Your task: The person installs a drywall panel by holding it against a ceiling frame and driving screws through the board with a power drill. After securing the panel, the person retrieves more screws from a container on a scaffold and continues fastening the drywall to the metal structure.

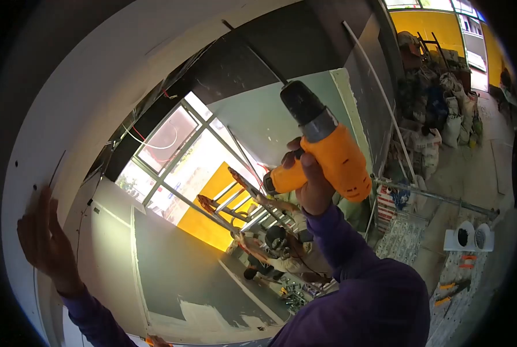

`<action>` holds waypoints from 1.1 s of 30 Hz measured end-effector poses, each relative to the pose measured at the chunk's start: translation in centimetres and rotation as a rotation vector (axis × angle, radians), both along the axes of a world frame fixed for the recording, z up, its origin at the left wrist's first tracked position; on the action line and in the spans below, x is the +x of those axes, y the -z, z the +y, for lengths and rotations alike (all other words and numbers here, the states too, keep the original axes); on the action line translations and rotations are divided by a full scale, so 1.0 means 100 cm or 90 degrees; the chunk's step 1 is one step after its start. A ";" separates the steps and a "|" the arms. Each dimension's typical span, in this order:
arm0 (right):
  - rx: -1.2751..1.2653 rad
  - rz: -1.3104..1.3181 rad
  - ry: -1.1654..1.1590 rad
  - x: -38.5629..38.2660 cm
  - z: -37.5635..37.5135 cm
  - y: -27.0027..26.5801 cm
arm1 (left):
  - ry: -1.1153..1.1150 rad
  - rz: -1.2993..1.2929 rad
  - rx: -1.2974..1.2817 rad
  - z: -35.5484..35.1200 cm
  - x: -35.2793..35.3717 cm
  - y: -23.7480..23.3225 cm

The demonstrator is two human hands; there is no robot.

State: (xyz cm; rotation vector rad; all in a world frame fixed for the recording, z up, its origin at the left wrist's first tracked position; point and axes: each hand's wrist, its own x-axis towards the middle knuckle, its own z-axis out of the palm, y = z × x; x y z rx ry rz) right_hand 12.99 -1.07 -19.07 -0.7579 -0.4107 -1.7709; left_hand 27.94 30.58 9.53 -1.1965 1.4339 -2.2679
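My right hand [315, 185] is wrapped round the handle of an orange cordless drill [342, 165], held up with its black chuck pointing up and left. A long dark drill bit [255, 55] extends from the chuck towards the pale overhead panel [96, 63]. On the left, my raised left hand [47, 246] is close to the panel's surface, its fingers pointing up and slightly blurred. A thin dark wire [57, 168] rises from its fingertips. Small dark holes [16, 163] show in the panel near that hand.
Below, people [281, 243] work beside a stepladder [241, 202]. A metal scaffold rail [438, 194] crosses at right, above perforated planks [400, 234] and a white box [449, 240] with round openings. Pliers-like tools [450, 294] lie on a plank. Filled sacks [452, 124] stand farther back.
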 end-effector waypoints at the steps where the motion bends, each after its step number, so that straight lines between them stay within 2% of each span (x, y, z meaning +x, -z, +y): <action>1: 0.018 -0.017 -0.014 -0.002 -0.011 -0.007 | -0.006 -0.008 -0.002 -0.003 -0.002 0.000; 5: 0.025 -0.026 0.005 -0.003 -0.048 -0.023 | -0.026 0.031 -0.010 0.003 0.005 0.005; 9: 0.024 -0.054 -0.033 0.006 -0.065 -0.023 | -0.016 0.035 0.004 0.011 0.005 0.005; 14: 0.019 -0.038 -0.079 0.016 -0.085 -0.010 | -0.085 0.067 -0.014 0.011 0.003 0.010; 16: -0.012 -0.025 -0.173 0.022 -0.084 0.007 | -0.136 0.041 -0.048 0.014 0.000 0.013; 18: -0.054 0.023 -0.306 0.024 -0.082 0.036 | -0.087 0.069 -0.096 0.009 -0.013 0.025; 19: -0.078 -0.017 -0.321 0.032 -0.079 0.047 | -0.056 0.077 -0.138 0.019 -0.012 0.029; 20: -0.071 -0.043 -0.328 0.032 -0.057 0.040 | -0.043 0.032 -0.177 0.034 -0.004 0.031; 23: -0.193 0.031 -0.339 0.051 -0.004 0.038 | 0.011 0.053 -0.310 0.100 0.019 0.047; 25: -0.247 0.066 -0.305 0.066 0.035 0.041 | -0.003 0.100 -0.445 0.156 0.042 0.056; 29: -0.309 0.114 -0.482 0.103 0.111 0.055 | -0.035 0.255 -0.708 0.253 0.053 0.078; 33: -0.281 0.128 -0.572 0.130 0.217 0.054 | -0.182 0.324 -0.811 0.359 0.059 0.087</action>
